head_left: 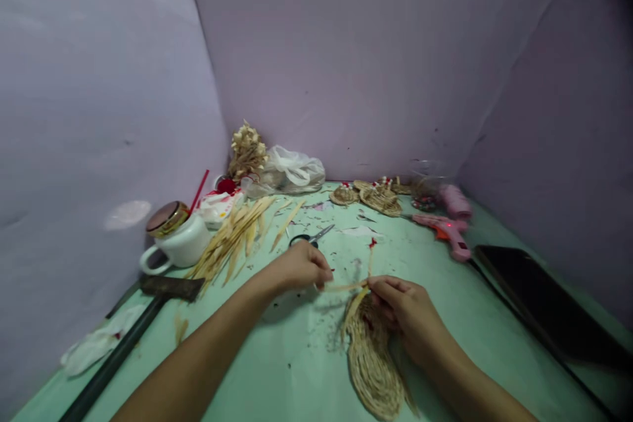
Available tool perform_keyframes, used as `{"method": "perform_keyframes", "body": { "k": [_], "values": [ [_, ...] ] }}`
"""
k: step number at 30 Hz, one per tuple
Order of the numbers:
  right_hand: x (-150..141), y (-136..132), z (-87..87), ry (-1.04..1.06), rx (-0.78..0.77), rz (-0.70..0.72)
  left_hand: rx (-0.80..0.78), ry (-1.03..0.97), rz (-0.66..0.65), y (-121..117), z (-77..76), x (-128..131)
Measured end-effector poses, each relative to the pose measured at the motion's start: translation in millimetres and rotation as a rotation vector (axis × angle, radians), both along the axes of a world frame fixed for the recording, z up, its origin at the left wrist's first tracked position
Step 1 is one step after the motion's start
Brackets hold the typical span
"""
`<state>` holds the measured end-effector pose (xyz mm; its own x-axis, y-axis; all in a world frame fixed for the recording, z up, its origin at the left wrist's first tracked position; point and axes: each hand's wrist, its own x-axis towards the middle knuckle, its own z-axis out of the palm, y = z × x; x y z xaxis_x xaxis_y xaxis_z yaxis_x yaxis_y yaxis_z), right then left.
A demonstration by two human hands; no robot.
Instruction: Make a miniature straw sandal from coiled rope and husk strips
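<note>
In the middle of the green table, my left hand (pixel 310 266) is closed on one end of a thin, straw-coloured fibre strip (pixel 342 288). The strip runs across to my right hand (pixel 399 300), whose thumb and finger pinch it at the top of a coiled, braided straw piece (pixel 373 369). That piece lies at the near edge, its upper right side hidden by my right hand. From the pinch a thin stem with a small red tip (pixel 372 244) sticks up. Beyond my left hand lie scissors (pixel 314 236), their handles partly covered by it.
Dried strips (pixel 237 237), a white mug (pixel 182 245) and a hammer (pixel 171 287) lie left. A plastic bag (pixel 297 170) and dried flowers (pixel 247 148) stand behind. On the right are a pink glue gun (pixel 448 229), twine spool (pixel 455 201), dark phone-like slab (pixel 544 297) and finished-looking straw pieces (pixel 380 198).
</note>
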<state>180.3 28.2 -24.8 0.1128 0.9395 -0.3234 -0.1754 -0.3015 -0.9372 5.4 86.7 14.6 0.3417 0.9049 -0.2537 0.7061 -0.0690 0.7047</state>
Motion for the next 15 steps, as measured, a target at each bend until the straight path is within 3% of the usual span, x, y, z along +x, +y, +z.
{"method": "perform_keyframes", "body": {
  "k": [4, 7, 11, 15],
  "values": [
    [-1, 2, -1.7, 0.014, -0.015, 0.041, 0.298, 0.204, 0.32, 32, 0.6, -41],
    [-2, 2, -1.5, 0.003, -0.016, 0.062, 0.36, 0.327, 0.43, 45, -12.8, -56],
    [-1, 2, -2.8, -0.012, -0.02, 0.064, 0.355, 0.41, 0.458, 48, -20.9, -57],
    [0, 3, -4.1, -0.018, -0.015, 0.073, 0.245, 0.392, 0.331, 41, 6.5, -63]
  ]
}}
